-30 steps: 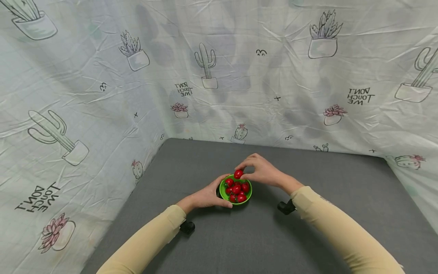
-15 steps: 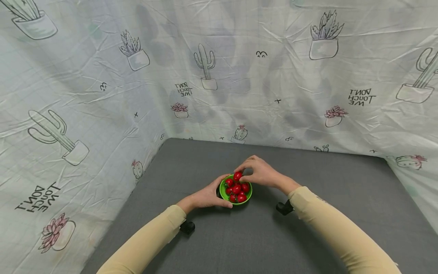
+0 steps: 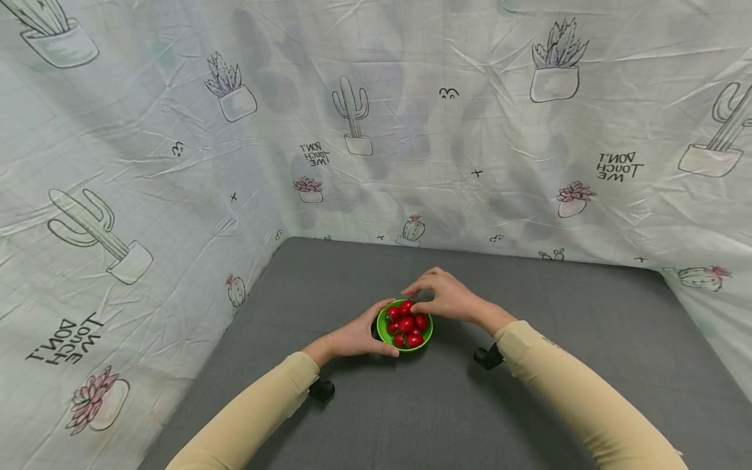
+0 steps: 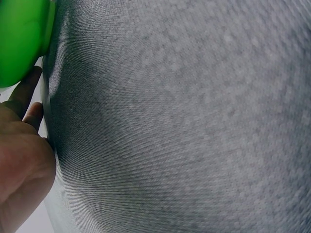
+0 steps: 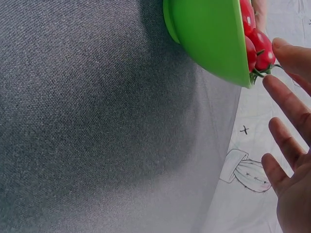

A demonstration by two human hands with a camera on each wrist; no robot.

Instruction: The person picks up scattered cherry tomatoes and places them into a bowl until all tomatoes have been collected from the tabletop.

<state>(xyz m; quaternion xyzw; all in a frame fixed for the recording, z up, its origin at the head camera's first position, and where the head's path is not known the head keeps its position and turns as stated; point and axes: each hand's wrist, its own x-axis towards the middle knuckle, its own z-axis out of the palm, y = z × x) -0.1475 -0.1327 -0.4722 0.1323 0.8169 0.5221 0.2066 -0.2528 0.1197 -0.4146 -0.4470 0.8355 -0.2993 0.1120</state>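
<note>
A green bowl [image 3: 431, 331] heaped with several small red cherry tomatoes [image 3: 406, 324] stands on the grey table. My left hand [image 3: 356, 333] holds the bowl from its left side, thumb along the near rim and fingers reaching round the far side. In the left wrist view, fingers touch the green bowl [image 4: 22, 39] low on its wall. My right hand [image 3: 449, 296] hovers at the bowl's far right edge. Its fingers spread in the right wrist view, with thumb and index finger close to a cherry tomato [image 5: 263, 48] with a green stem, not gripping it.
The grey tabletop [image 3: 423, 411] extends round the bowl on all sides. A pale cloth [image 3: 399, 117] printed with potted cacti hangs behind the table and along its left. Each wrist carries a small black camera mount [image 3: 322, 390].
My right hand has lowered a cherry tomato into the far side of the bowl and let go of it. The left hand has stayed in place on the bowl.
</note>
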